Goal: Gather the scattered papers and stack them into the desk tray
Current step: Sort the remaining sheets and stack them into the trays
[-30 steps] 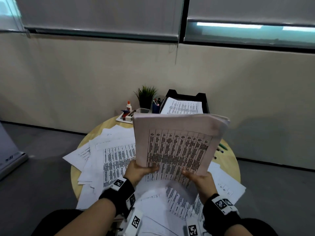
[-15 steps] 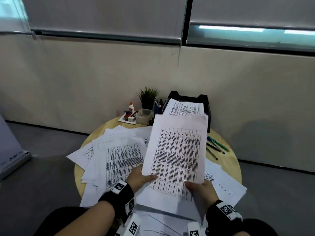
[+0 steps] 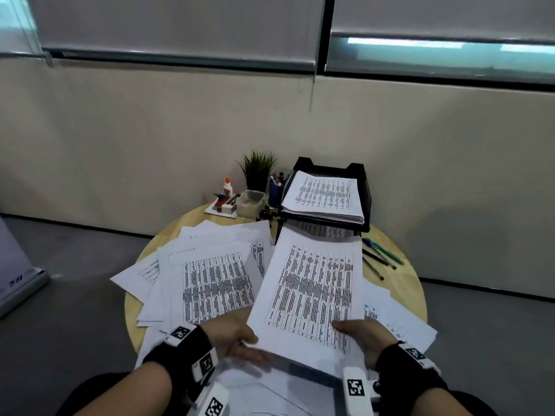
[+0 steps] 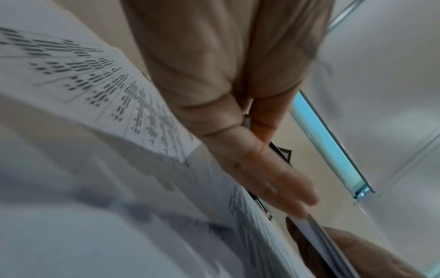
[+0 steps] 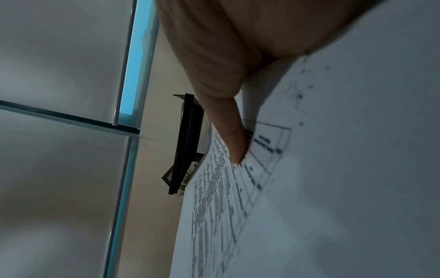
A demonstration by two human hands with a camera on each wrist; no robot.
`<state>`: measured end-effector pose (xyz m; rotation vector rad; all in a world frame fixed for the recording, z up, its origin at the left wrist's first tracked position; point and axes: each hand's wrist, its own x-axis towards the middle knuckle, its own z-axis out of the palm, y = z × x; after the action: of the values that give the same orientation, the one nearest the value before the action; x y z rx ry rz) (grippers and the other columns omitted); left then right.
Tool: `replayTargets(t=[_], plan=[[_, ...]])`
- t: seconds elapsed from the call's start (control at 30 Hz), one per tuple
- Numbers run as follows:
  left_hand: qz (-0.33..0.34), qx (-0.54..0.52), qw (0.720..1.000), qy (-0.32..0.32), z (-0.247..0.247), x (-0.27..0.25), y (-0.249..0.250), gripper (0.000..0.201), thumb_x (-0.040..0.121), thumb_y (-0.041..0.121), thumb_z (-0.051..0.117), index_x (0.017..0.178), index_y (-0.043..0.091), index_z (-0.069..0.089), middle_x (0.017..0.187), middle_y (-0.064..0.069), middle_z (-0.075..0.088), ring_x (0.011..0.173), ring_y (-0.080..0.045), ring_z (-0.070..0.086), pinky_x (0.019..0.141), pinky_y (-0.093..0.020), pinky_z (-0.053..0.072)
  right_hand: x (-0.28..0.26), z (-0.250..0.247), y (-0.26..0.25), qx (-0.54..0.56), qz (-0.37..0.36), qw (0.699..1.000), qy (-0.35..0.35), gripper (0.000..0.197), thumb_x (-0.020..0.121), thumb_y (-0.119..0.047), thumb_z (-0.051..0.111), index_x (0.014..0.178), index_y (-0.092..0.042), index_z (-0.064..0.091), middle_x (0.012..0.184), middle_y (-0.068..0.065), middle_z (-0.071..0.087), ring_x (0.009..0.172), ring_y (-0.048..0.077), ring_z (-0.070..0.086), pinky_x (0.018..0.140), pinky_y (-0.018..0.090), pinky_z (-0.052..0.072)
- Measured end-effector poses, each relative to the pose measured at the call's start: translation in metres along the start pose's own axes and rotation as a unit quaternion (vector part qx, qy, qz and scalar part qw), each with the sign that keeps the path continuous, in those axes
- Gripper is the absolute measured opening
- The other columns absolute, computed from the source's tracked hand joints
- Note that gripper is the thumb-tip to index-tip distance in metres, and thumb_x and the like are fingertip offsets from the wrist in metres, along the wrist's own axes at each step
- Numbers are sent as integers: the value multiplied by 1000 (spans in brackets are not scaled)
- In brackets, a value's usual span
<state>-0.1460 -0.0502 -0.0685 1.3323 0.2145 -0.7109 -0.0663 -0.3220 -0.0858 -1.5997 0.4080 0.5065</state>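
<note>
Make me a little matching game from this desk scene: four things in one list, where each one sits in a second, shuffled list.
Things:
1. glue bottle
2. green pens
3. held sheaf
4. potted plant

Places:
A. right of the desk tray, on the table
B. between both hands
C. far left of the supplies
D. just left of the pen cup

Pairs: 1-C, 2-A, 3-B, 4-D
</note>
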Motion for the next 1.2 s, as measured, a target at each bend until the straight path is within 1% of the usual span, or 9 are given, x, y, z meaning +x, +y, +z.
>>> replayTargets(t=[0.13,0.27,0.37,0.53,0.8,0.87,0.93,1.07,1.2], plan=[[47,-63,996,51,-5,24,25,50,84,-26,33,113,6,57,105,-15,71,89,-34,70,59,-32,60,8,-5,-30,98,-50,990,-87,34,81,14,59,113,4,61,100,17,72,84,30,71,71,35,59],[59,-97,991,67,-12,51,49,44,86,-25,36,112,1,59,110,-19,67,93,-33,68,60,-31,60,9,-17,-52,68,-54,980,-179,38,88,13,51,114,-15,58,113,16,69,100,39,66,65,40,60],[76,-97,989,79,-19,76,64,43,87,-25,35,114,1,57,105,-15,69,87,-30,71,59,-29,59,17,-23,-61,36,-13,978,-203,37,90,15,44,114,-10,56,106,25,69,85,38,71,58,36,61],[111,-66,984,119,-27,119,92,30,89,-18,41,112,-5,54,94,-16,69,66,-21,72,52,-23,57,59,-22,-74,109,-38,990,-78,20,90,18,44,107,15,53,87,30,67,56,27,70,52,29,59],[132,-17,969,209,-48,185,135,16,90,-17,43,98,-4,50,94,-29,56,43,-17,66,44,-21,54,126,-8,-102,182,-77,980,22,22,89,17,47,109,11,52,85,27,62,48,23,67,47,24,57],[142,-22,964,223,-53,199,142,28,90,-17,42,117,-11,45,114,-38,50,44,-20,66,45,-23,55,137,-6,-107,186,-84,978,37,15,89,16,48,100,9,55,83,23,62,51,25,66,46,23,56],[149,-13,961,231,-56,211,146,37,91,-16,43,127,-11,40,110,-35,53,44,-19,66,44,-22,54,147,-5,-108,181,-91,978,56,12,89,15,49,88,6,57,81,22,60,49,23,64,44,22,55],[141,46,945,291,-57,222,142,13,87,-11,55,89,1,53,73,-16,61,40,-14,62,47,-23,56,162,-1,-101,196,-87,972,94,11,87,16,51,93,7,52,74,22,60,39,17,62,44,21,54],[131,117,912,371,-62,232,136,20,78,0,69,69,4,52,66,-19,64,52,-31,62,59,-33,59,171,0,-94,191,-78,971,121,24,85,12,58,76,-3,43,47,16,51,31,19,48,41,27,49]])
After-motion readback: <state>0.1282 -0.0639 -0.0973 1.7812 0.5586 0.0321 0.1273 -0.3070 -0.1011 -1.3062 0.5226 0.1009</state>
